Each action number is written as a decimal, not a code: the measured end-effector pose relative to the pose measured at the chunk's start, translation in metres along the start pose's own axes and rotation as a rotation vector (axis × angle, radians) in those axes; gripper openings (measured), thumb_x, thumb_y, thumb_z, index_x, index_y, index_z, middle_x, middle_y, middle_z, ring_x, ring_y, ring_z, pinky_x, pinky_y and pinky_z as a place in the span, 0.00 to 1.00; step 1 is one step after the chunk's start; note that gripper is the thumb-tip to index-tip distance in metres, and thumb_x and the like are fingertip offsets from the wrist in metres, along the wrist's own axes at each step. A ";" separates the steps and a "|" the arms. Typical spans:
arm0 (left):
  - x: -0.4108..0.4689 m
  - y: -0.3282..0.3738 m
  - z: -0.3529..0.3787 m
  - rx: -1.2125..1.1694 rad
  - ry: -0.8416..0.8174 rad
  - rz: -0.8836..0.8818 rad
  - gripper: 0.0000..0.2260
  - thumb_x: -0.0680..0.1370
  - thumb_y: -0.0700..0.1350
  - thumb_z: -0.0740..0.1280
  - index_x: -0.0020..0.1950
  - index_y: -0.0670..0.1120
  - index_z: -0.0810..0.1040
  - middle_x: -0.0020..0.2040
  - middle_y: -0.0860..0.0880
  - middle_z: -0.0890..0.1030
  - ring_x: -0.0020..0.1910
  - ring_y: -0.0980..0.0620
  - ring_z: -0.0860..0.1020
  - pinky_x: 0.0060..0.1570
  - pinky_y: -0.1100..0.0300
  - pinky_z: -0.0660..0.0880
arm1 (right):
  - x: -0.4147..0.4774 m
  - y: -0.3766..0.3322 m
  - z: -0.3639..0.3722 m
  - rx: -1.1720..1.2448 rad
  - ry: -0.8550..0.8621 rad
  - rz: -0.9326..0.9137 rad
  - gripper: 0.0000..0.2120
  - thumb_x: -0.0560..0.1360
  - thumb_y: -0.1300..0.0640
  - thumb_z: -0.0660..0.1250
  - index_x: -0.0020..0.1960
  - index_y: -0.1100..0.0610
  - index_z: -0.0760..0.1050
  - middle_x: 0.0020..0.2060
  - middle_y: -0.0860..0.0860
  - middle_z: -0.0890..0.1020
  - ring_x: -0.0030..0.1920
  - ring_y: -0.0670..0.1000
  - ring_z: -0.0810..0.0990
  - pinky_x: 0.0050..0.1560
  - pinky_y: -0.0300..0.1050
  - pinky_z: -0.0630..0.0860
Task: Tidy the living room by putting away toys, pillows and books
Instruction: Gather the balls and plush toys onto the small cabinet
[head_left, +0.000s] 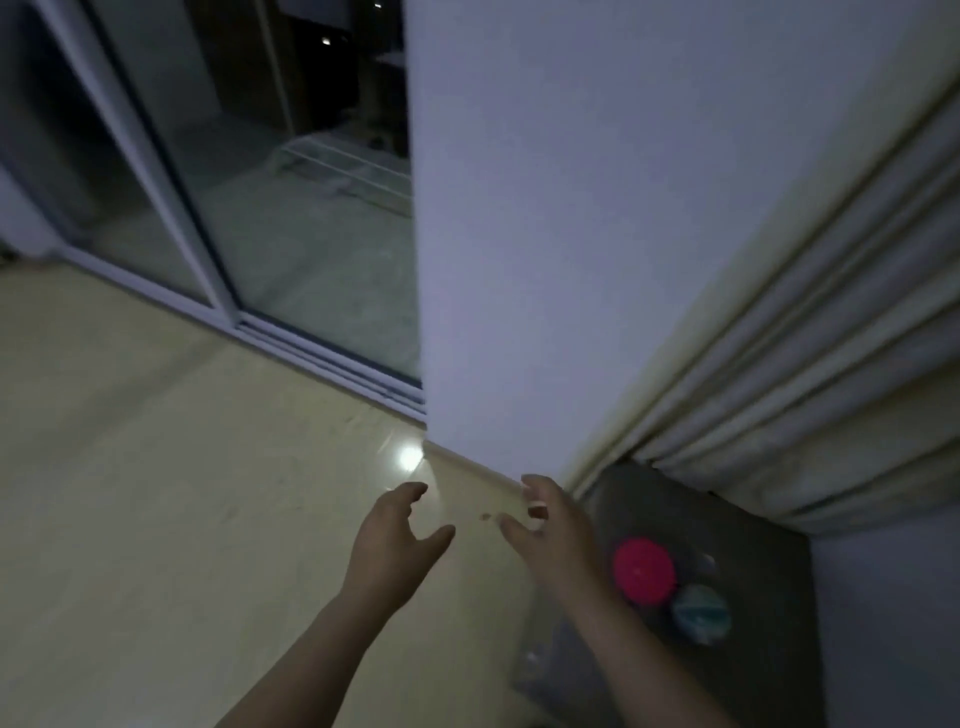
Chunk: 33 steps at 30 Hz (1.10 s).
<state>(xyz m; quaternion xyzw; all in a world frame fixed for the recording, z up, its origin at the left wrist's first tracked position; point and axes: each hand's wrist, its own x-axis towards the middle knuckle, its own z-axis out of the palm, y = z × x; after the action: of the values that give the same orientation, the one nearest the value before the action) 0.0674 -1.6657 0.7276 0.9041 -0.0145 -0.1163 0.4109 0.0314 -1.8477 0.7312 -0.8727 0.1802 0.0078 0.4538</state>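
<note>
Hovering over floor (156, 467), left hand (395, 540) and right hand (550, 525) empty, fingers loosely apart, pink ball (643, 570) and teal ball (700, 613) in bin (758, 540) just beside right hand.

We list: pink ball (643, 570); blue-green striped ball (700, 613); grey bin (769, 545); cream curtain (831, 374); yellowish floor (156, 467).

Blurred blue ball (700, 613), perhaps striped

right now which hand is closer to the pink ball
Right. The right hand is just up and left of the pink ball; the left hand is farther left, over the floor.
</note>
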 end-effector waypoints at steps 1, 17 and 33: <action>-0.007 -0.017 -0.022 -0.010 0.037 -0.020 0.27 0.71 0.50 0.74 0.68 0.47 0.71 0.64 0.49 0.75 0.60 0.52 0.75 0.57 0.60 0.71 | -0.006 -0.017 0.021 0.013 -0.035 -0.012 0.24 0.72 0.50 0.72 0.66 0.48 0.70 0.58 0.44 0.75 0.53 0.43 0.75 0.51 0.38 0.74; -0.113 -0.243 -0.278 -0.192 0.559 -0.396 0.21 0.71 0.49 0.74 0.63 0.48 0.75 0.59 0.52 0.77 0.54 0.53 0.77 0.52 0.58 0.74 | -0.071 -0.237 0.307 -0.012 -0.539 -0.375 0.24 0.73 0.49 0.71 0.67 0.48 0.69 0.58 0.44 0.75 0.56 0.43 0.75 0.51 0.36 0.72; -0.112 -0.370 -0.433 -0.300 0.957 -0.702 0.18 0.72 0.47 0.73 0.61 0.50 0.75 0.58 0.54 0.77 0.53 0.55 0.76 0.49 0.62 0.71 | -0.048 -0.408 0.539 -0.107 -0.929 -0.667 0.25 0.72 0.49 0.72 0.66 0.49 0.70 0.56 0.45 0.76 0.53 0.44 0.76 0.50 0.37 0.72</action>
<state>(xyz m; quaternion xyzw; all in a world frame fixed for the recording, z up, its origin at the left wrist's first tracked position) 0.0289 -1.0864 0.7487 0.7392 0.4871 0.1732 0.4317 0.1990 -1.1907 0.7448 -0.8091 -0.3236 0.2561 0.4184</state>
